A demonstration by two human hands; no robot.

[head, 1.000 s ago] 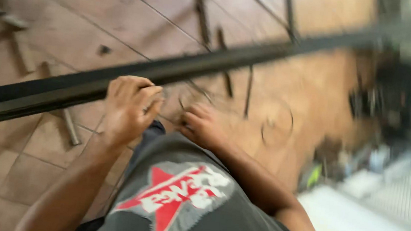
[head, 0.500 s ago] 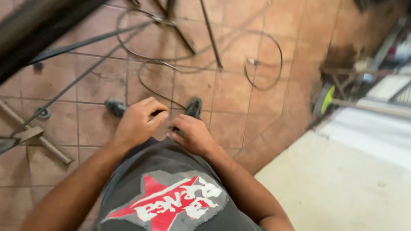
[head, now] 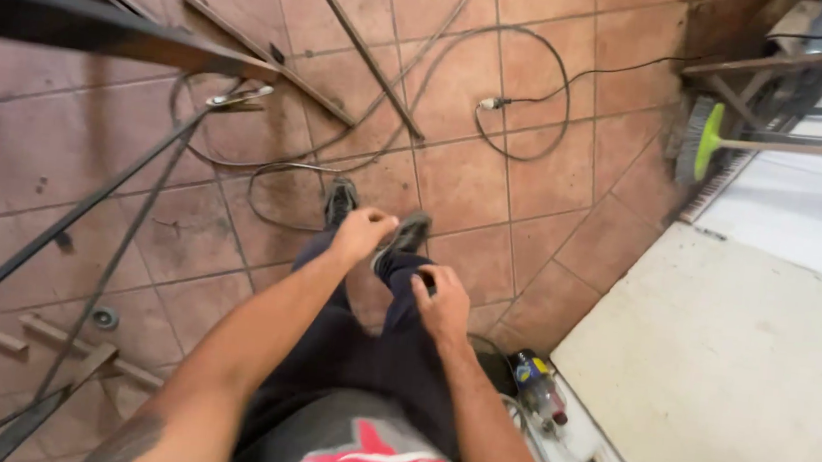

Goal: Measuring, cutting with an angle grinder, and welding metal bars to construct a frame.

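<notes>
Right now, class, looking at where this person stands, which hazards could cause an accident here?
1. Black cables loop across the tiles beside the shoes: likely trip hazard.
2. Loose metal bars lie near the cables; one could roll underfoot.
3. A bottle lies close behind the right hand, easy to kick.

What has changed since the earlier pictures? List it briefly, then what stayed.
The left hand let go of the dark metal bar it gripped a second ago; the bar now lies up and left of it. Both hands now hang apart over the legs, the right hand lower. A bottle and a broom now show. Cables stayed on the tiled floor.
</notes>
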